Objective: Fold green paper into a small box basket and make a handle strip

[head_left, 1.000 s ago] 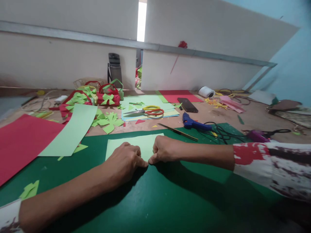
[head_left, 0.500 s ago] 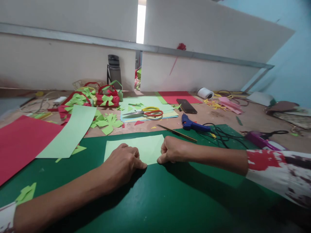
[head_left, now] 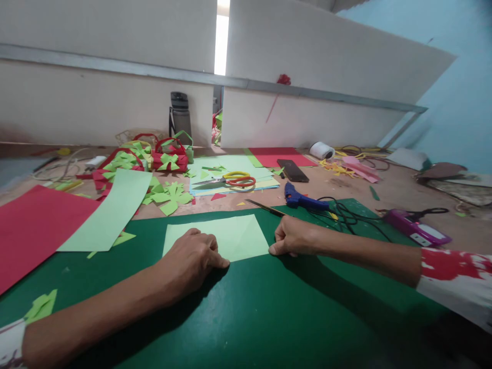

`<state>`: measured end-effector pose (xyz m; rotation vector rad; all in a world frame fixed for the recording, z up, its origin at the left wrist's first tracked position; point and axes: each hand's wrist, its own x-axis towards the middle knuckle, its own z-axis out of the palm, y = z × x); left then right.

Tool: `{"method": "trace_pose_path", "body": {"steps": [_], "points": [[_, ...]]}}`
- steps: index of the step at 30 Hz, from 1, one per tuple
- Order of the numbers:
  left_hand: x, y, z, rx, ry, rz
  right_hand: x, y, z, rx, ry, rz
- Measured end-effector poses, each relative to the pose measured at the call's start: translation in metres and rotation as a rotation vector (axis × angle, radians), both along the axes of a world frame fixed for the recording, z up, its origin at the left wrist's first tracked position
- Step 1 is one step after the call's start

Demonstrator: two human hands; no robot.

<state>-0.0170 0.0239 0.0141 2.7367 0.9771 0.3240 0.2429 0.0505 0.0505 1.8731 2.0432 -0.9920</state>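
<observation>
A light green sheet [head_left: 242, 238] is lying flat on the green mat [head_left: 246, 318], in front of the person, and its near edge is running between the two hands. The left hand [head_left: 192, 259] is resting over the left part of this sheet, with the fingers curling and one digit pointing along the near edge. I cannot tell if it is pinching the paper or only lying upon it. The right hand [head_left: 292, 236] is staying bent into a narrow, fist-like shape, and its lowest digit is touching the near right corner of the sheet, or almost touching (whether the corner is caught between the digits, I cannot see).

Just beyond the right hand a thin cutter [head_left: 265, 207] is lying aslant, and the blue glue gun [head_left: 305, 199] is lying near it, with black cables beside. Farther back, the scissors [head_left: 226, 179] are resting on a stack of coloured paper [head_left: 202, 164]. On the left, a long pale green strip [head_left: 111, 215] is partly overlapping a red sheet [head_left: 42, 220].
</observation>
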Motion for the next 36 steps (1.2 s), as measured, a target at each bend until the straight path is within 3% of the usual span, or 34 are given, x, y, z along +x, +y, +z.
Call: {"method": "trace_pose_path", "body": {"steps": [6, 10, 14, 18, 21, 24, 27, 36], "points": [[-0.001, 0.002, -0.005, 0.021, -0.065, -0.022, 0.009, 0.000, -0.003, 0.016, 0.028, -0.006], [-0.001, 0.002, -0.006, 0.023, -0.101, -0.024, 0.006, -0.002, 0.007, 0.084, 0.046, 0.021], [0.000, 0.000, -0.004, 0.001, -0.086, -0.013, -0.018, -0.010, 0.023, 0.313, 0.163, 0.094], [0.000, -0.003, 0.005, -0.041, -0.040, 0.004, -0.053, -0.013, 0.015, 0.251, 0.301, 0.232], [-0.003, -0.006, 0.014, -0.169, -0.038, 0.087, -0.068, -0.007, -0.004, 0.194, 0.313, 0.264], [-0.010, -0.011, 0.022, -0.297, -0.049, 0.265, -0.069, -0.002, -0.015, 0.194, 0.324, 0.276], [-0.017, -0.015, 0.025, -0.356, -0.048, 0.378, -0.066, -0.002, -0.015, 0.226, 0.335, 0.289], [-0.037, -0.023, 0.021, -0.389, -0.125, 0.519, -0.068, -0.005, -0.013, 0.274, 0.273, 0.295]]}}
